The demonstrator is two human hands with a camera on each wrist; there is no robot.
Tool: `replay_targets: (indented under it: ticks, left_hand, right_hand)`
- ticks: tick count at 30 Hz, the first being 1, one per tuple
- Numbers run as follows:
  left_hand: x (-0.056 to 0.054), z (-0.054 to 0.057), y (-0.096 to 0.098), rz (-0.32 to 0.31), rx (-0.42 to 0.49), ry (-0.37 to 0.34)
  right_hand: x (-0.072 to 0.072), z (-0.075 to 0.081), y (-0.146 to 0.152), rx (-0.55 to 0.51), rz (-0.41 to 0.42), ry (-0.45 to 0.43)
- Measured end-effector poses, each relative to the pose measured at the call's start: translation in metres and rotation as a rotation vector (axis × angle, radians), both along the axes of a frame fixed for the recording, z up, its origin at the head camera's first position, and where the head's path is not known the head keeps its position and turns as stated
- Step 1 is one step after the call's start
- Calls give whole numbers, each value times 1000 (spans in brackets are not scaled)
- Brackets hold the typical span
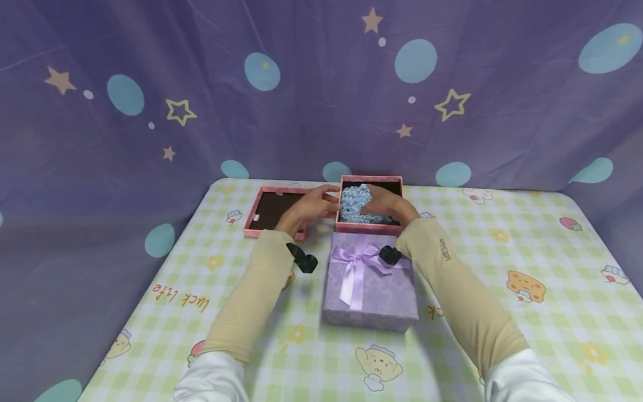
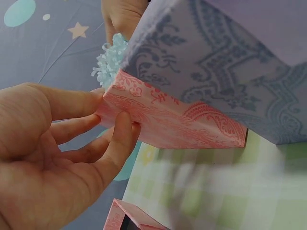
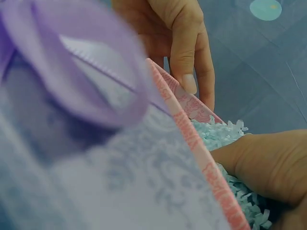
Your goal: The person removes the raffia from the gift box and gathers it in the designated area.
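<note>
A pink open gift box [image 1: 369, 228] stands at the back of the table, dark inside, with a heap of light blue shredded paper [image 1: 355, 202] at its left. My right hand [image 1: 384, 202] reaches into the box and grips the shredded paper; its fingertips are buried and out of sight. At the left wall my left hand [image 1: 315, 204] holds the box by its rim, one fingertip inside the wall and others against the outside. In front of the box sits a closed lilac gift box [image 1: 372, 304] with a ribbon bow [image 1: 358, 260].
Left of the pink box lies a shallow pink lid [image 1: 247, 226], its dark inner side up, partly behind my left hand. A green checked cloth [image 1: 211, 335] covers the table. Purple curtains [image 1: 321, 111] with stars and dots hang behind and at the sides.
</note>
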State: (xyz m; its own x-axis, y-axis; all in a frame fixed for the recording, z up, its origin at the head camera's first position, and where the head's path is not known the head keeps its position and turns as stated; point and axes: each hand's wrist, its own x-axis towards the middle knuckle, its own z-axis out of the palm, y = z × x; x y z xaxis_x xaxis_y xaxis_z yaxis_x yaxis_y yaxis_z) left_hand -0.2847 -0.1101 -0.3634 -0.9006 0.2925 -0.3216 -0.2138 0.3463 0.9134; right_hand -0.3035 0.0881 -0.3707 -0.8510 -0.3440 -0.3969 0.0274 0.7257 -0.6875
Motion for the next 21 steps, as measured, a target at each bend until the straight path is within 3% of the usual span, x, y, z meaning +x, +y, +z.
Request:
replay_targets:
  ticks: [13,21]
  left_hand:
    - [1,-1,-2,-12,10,-10]
    - [1,-1,-3,-22,18,-6]
  right_hand:
    - [6,23,4,71,-36,198]
    - [6,31,17,7,-52,255]
